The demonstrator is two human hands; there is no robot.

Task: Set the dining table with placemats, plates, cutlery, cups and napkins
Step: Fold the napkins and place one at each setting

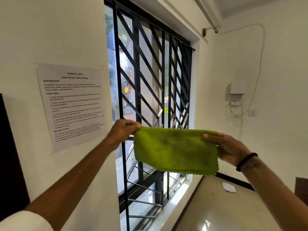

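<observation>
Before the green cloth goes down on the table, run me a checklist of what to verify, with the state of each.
1. Left hand pinches the fuzzy green cloth napkin at its upper left corner: ok.
2. Right hand grips the napkin's right edge: ok.
3. Napkin folded to a tidy shape: cannot tell; it hangs as a flat rectangle, layers not visible.
4. Napkin clear of the black metal window grille: cannot tell; it is held up in front of it.
5. Glossy pale table top in view below the napkin: ok.
6. Placemat or plate to lay it beside: not ok, none in view.
</observation>
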